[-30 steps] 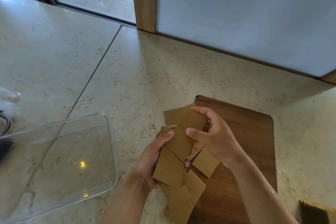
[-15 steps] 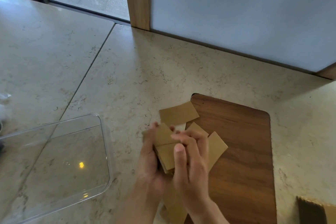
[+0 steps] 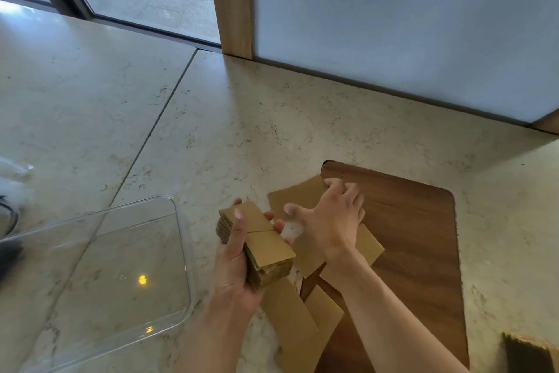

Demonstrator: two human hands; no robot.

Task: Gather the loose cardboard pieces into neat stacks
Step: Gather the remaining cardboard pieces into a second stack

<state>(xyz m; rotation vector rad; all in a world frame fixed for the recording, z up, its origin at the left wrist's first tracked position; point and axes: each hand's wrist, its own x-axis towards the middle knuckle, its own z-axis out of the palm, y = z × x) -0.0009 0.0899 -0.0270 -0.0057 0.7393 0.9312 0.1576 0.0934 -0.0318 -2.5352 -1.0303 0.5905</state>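
My left hand (image 3: 234,263) grips a thick stack of brown cardboard pieces (image 3: 260,245), thumb across the top piece, held just above the floor. My right hand (image 3: 328,218) is to its right with fingers spread, reaching over a loose cardboard piece (image 3: 295,195) that lies at the near-left corner of the wooden board (image 3: 417,251); nothing is held in it. More loose cardboard pieces (image 3: 298,324) lie overlapping below the hands, partly on the board and partly on the stone floor, and another piece (image 3: 367,244) shows under my right wrist.
A clear plastic tray (image 3: 99,276) lies on the stone floor at the left. A wall with a wooden post (image 3: 233,0) runs along the back. A corrugated cardboard edge (image 3: 529,354) shows at the bottom right corner.
The cardboard in my hands has been squared into a compact stack, now held by my left hand alone. My right hand has let go and moved right and away, over the loose piece.
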